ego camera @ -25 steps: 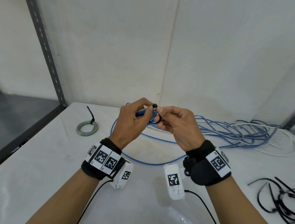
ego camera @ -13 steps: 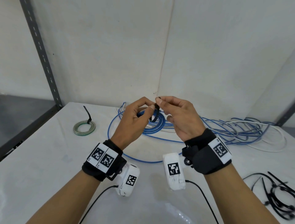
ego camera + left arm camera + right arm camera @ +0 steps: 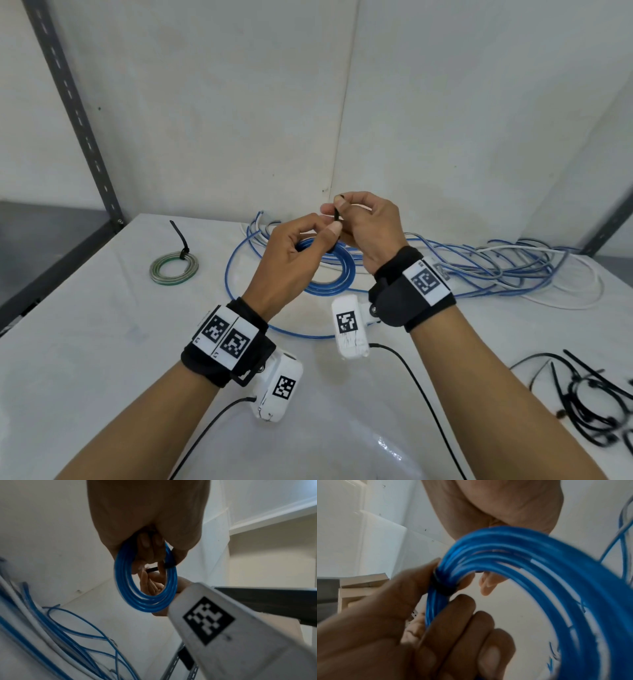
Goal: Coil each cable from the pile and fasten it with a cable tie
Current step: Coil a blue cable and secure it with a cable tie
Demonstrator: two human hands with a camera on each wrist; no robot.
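Your left hand (image 3: pixel 291 253) fingers clamp the blue cable coil (image 3: pixel 145 588); your right hand (image 3: pixel 370 229) fingers pinch the black cable tie (image 3: pixel 337 214) tail.

The left hand (image 3: pixel 291 255) hid the top of the blue coil (image 3: pixel 329 274). The black ties (image 3: pixel 596 404) ran off the right edge. In the right wrist view, the coil (image 3: pixel 539 581) was blurry and cut off.
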